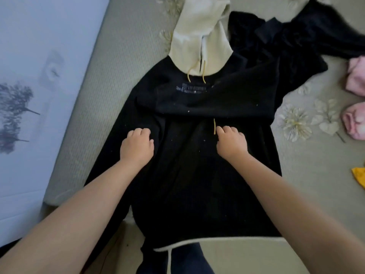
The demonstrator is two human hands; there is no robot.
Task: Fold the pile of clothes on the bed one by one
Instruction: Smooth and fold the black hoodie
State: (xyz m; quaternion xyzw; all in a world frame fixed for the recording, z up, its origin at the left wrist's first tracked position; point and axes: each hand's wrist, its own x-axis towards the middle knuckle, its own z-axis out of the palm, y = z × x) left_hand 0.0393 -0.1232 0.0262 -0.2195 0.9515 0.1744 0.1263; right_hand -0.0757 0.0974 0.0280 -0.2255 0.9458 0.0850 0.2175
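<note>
A black hoodie (189, 175) with a cream hood (197, 36) lies spread face up on the bed (122, 72), its hem hanging over the near edge. My left hand (137, 146) rests on its left middle with the fingers curled down into the cloth. My right hand (231, 142) rests on its right middle, fingers bent onto the fabric beside a yellow cord tip (214, 126). Whether either hand pinches the cloth is hidden under the knuckles. More black clothing (300, 42) lies crumpled at the upper right.
Pink garments (355, 99) lie at the right edge of the bed, with a yellow piece (359, 177) below them. The beige bedcover has flower prints (294, 121). A pale wall panel (35, 95) with a tree picture runs along the left.
</note>
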